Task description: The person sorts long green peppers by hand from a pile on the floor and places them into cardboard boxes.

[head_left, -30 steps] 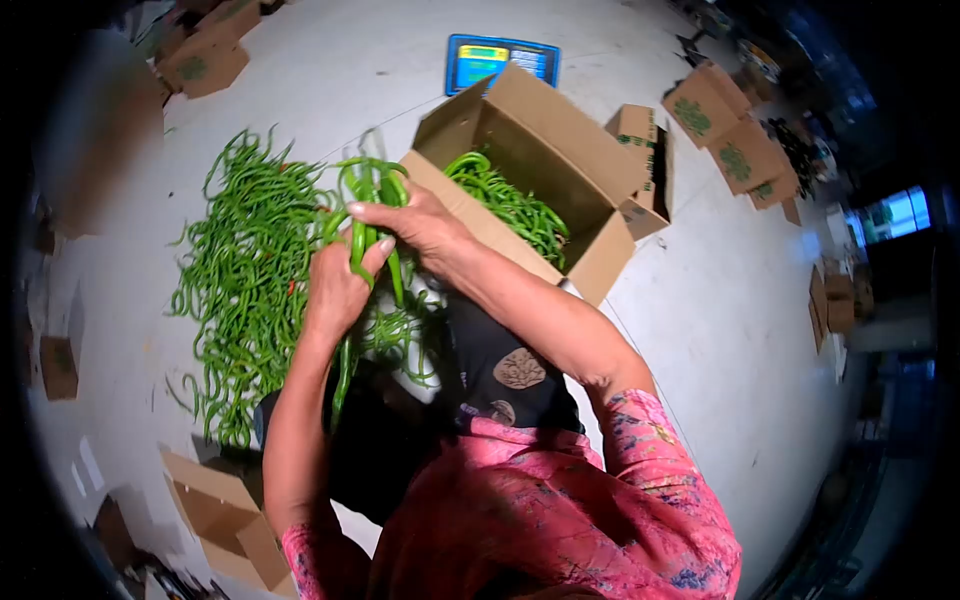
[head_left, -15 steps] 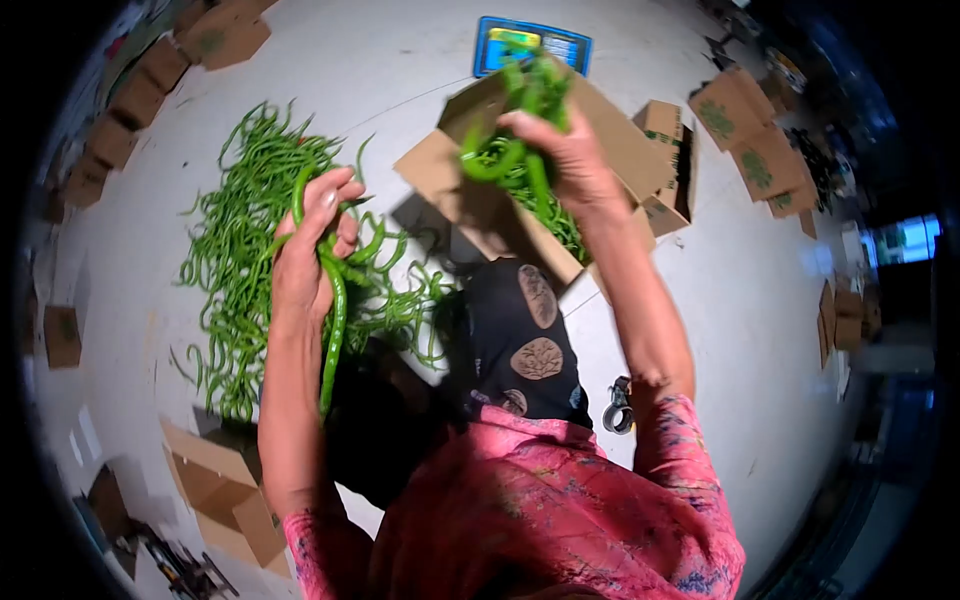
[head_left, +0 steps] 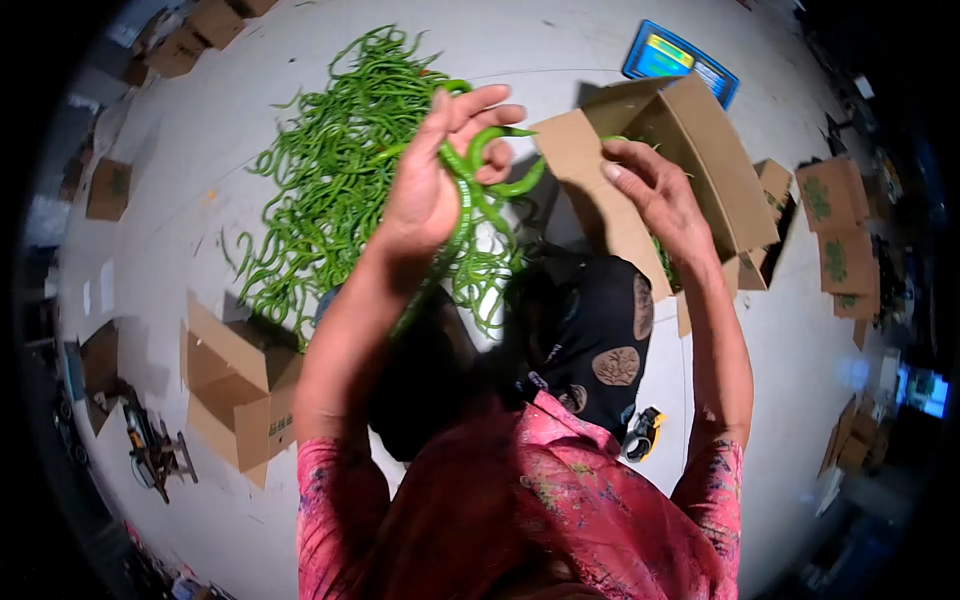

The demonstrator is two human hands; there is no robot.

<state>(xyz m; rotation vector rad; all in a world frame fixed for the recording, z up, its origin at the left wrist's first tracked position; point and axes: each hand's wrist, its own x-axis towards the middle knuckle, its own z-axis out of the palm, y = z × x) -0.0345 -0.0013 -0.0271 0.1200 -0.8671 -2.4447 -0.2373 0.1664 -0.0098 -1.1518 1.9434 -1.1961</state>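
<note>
My left hand [head_left: 440, 170] is curled round several long green peppers [head_left: 463, 200], palm up, over the right side of a large pile of green peppers [head_left: 340, 150] on the floor. A few loose peppers [head_left: 482, 275] lie below that hand, near my knees. At the near edge of an open cardboard box [head_left: 715, 150], my right hand [head_left: 655, 190] is raised with thumb and fingers apart and nothing between them. The box stands right of the pile; its flap and my hand hide most of the peppers inside.
A blue-framed panel [head_left: 680, 62] lies behind the box. A smaller box [head_left: 775, 190] stands at its right. Another open box [head_left: 235, 385] is at the lower left. A roll of tape [head_left: 642, 435] lies by my right knee. More cartons [head_left: 838, 235] stand far right.
My right hand has let go of its bunch of peppers at the box and drawn back from it. My left hand still holds peppers. The view has turned, shifting the scene rightward.
</note>
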